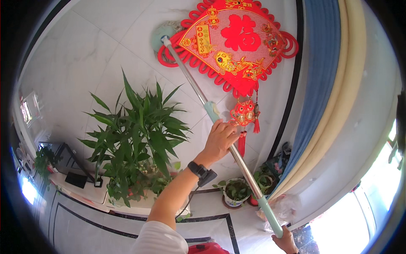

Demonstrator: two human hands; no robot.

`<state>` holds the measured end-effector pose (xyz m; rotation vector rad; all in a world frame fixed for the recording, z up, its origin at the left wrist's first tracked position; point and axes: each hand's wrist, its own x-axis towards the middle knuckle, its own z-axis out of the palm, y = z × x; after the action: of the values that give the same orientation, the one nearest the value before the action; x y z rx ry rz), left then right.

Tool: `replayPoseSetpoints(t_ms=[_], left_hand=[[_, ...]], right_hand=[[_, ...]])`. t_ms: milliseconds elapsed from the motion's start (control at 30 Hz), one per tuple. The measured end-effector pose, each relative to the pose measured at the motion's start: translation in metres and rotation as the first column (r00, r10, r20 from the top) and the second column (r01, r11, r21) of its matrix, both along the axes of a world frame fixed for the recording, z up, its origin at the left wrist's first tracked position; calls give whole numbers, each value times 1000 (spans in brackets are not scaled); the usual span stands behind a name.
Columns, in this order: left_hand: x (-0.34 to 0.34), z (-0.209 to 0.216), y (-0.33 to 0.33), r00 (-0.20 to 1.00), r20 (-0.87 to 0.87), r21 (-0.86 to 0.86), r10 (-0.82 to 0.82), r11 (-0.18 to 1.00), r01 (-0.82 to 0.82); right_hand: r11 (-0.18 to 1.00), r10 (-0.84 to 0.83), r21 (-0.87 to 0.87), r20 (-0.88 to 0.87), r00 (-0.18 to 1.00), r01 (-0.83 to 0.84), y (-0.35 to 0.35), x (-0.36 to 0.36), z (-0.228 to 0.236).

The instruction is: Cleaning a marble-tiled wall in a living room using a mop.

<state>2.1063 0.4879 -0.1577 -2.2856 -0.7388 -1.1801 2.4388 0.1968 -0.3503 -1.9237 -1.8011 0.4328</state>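
A long mop pole [243, 164] of shiny metal with pale green grips slants from lower right to upper left. My left hand [220, 139] is closed around its middle, just below the upper green collar. At the bottom end my right hand [286, 241] grips the green handle, partly cut by the lower edge of the view. The round pale green mop head [164, 31], with a greyish fringe, lies against the marble wall. It is beside the left corner of a red knotted wall hanging [241, 38], where the pole crosses the red loops. A fish-shaped tassel [245, 113] hangs below.
A tall leafy plant [139, 131] stands on a low white cabinet [84, 186], left of my arm. A black television [67, 158] is farther left. Potted plants [236, 190] sit on the floor near the pole. Blue and cream curtains [323, 76] hang on the right.
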Motion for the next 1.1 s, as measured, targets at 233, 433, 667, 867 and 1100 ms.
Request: replayPoseSetpoints(t_ms=[233, 433, 667, 867, 1100], left_hand=[[3, -26, -2, 1000, -3, -35, -25, 999, 25], [-1, 13, 24, 995, -96, 109, -5, 994, 16], [-17, 111, 51, 974, -220, 266, 47, 964, 14], [-17, 190, 69, 947, -305, 344, 103, 939, 9], [12, 231, 83, 938, -309, 439, 159, 898, -8]], right_hand=[[1000, 7, 16, -104, 995, -6, -7, 32, -9], [995, -91, 30, -81, 993, 94, 30, 22, -3], [974, 64, 228, -319, 946, 11, 90, -30, 12], [957, 103, 290, -338, 936, 0, 148, -43, 48], [951, 137, 309, -374, 917, -17, 194, -25, 78]])
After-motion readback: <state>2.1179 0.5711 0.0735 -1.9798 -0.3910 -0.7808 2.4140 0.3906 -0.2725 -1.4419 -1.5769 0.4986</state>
